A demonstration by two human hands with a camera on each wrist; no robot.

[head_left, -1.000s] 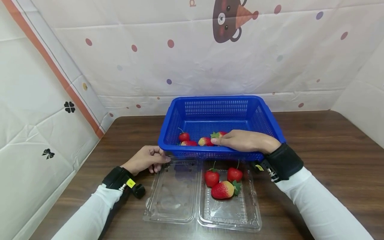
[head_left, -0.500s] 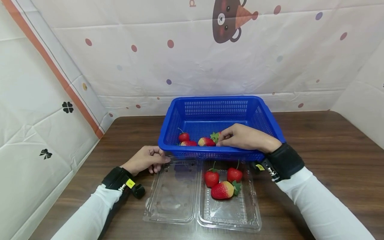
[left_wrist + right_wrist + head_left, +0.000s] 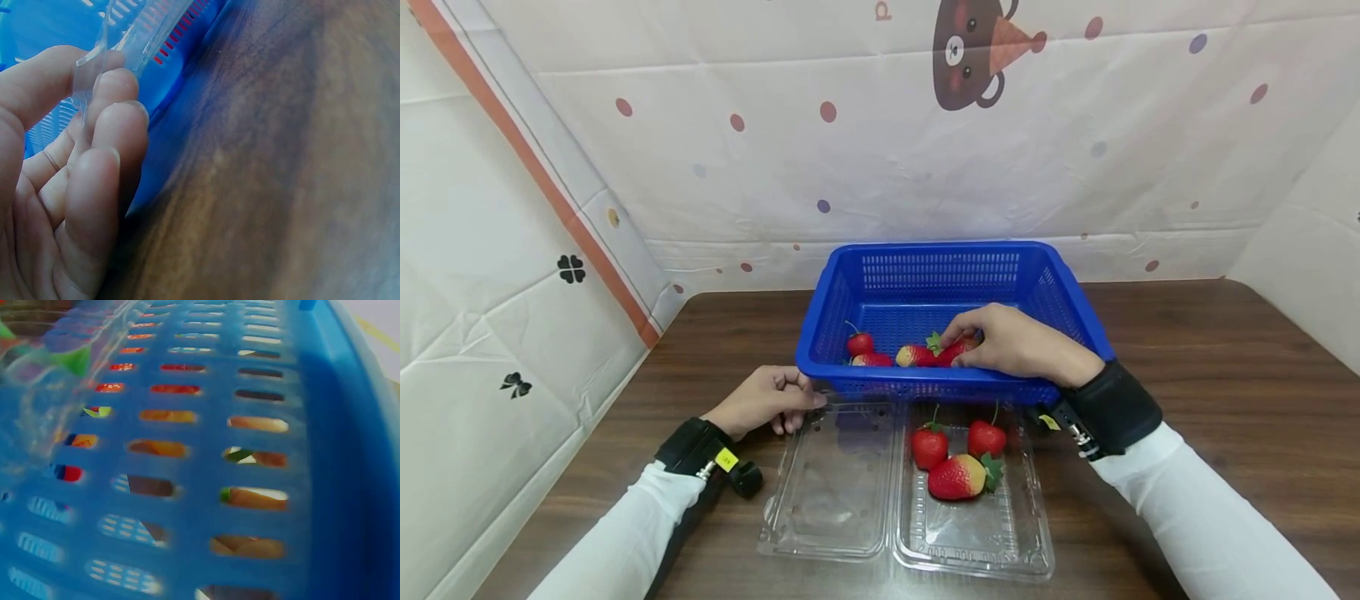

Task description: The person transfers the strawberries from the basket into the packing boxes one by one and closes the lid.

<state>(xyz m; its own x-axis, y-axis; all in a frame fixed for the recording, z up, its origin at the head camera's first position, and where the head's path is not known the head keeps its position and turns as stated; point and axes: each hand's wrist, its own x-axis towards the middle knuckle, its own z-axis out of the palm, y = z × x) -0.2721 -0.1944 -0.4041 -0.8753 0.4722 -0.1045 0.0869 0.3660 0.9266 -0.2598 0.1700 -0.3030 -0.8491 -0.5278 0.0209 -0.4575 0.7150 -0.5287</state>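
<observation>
My left hand (image 3: pixel 767 400) pinches the far left corner of a clear plastic clamshell box (image 3: pixel 835 475), which lies unfolded on the table. Close up in the left wrist view, thumb and fingers hold the clear plastic edge (image 3: pixel 94 75). Inside the blue basket (image 3: pixel 917 373), my right hand (image 3: pixel 1018 337) grips a red strawberry (image 3: pixel 953 352) between thumb and fingers; its leaves point left. Another strawberry (image 3: pixel 913 356) lies against it. In the right wrist view the basket's slotted wall (image 3: pixel 206 469) hides most of that hand.
Farther left in the basket are a cherry (image 3: pixel 860 342) and a strawberry (image 3: pixel 872 359). The box's right half holds two stemmed cherries (image 3: pixel 929 447) and a large strawberry (image 3: pixel 957 477). A white patterned cloth (image 3: pixel 880 167) hangs behind the wooden table (image 3: pixel 1210 375).
My right hand has drawn back slightly from the basket's left strawberries, and its fingers have come round a strawberry, turning it. The left hand and the box have stayed put.
</observation>
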